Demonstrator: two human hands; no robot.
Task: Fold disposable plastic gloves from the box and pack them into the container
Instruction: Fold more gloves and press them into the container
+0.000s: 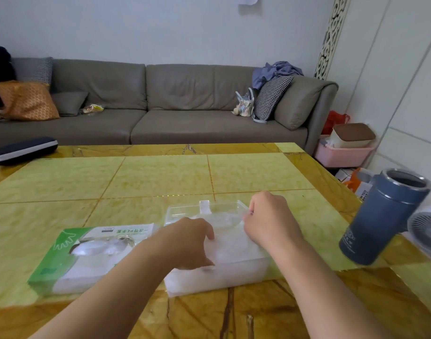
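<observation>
Left hand [187, 243] presses gloves [230, 241] in container [216, 277], fingers curled; right hand [270, 216] pinches film. Limp, slippery, light: best gripped at folded edges.

– What do we see on our yellow table [160, 177]?
– We see a green glove box [70, 260] just beside a clear container [216, 272], a blue cup [380, 216] and a white fan [427, 228] at the right, and a dark case [23, 150] far left
</observation>
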